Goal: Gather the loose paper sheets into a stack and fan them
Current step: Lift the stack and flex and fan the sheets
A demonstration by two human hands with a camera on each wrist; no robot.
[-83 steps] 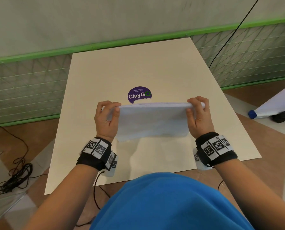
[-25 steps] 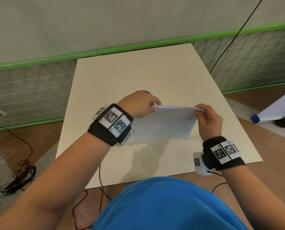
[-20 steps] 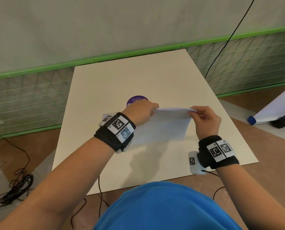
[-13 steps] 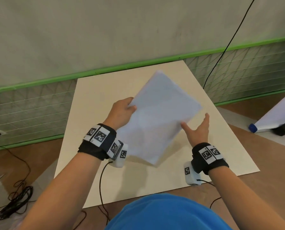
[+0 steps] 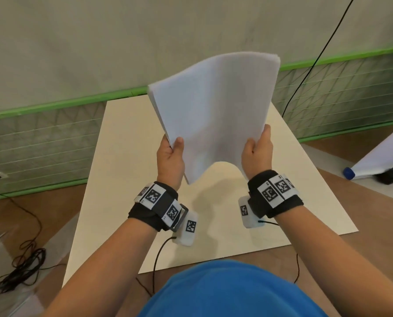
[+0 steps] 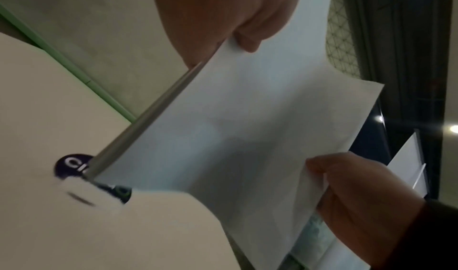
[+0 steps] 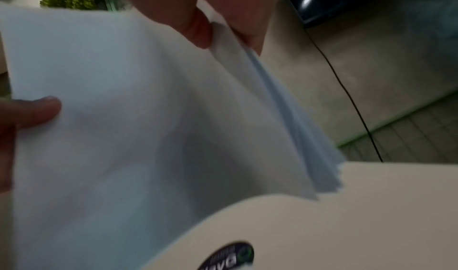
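A stack of white paper sheets (image 5: 216, 115) is held up in the air above the cream table (image 5: 127, 161), standing almost upright and bowed along its lower edge. My left hand (image 5: 171, 154) pinches its lower left corner, thumb on the near face. My right hand (image 5: 258, 149) pinches the lower right corner the same way. In the left wrist view the paper stack (image 6: 235, 129) shows its thick side edge, with the left hand's thumb (image 6: 247, 39) on it. In the right wrist view the paper stack (image 7: 124, 117) has its sheet edges slightly splayed under the right hand's thumb (image 7: 195, 29).
A purple round sticker (image 7: 230, 256) lies on the table under the paper. A black cable (image 5: 314, 60) hangs down the wall at the right. A coiled cable (image 5: 19, 271) lies on the floor at the left, and a rolled white sheet with a blue cap (image 5: 378, 156) at the right.
The stack was held flat and low over the table by both short ends. It has been turned and lifted to stand upright, with both hands now pinching its lower corners.
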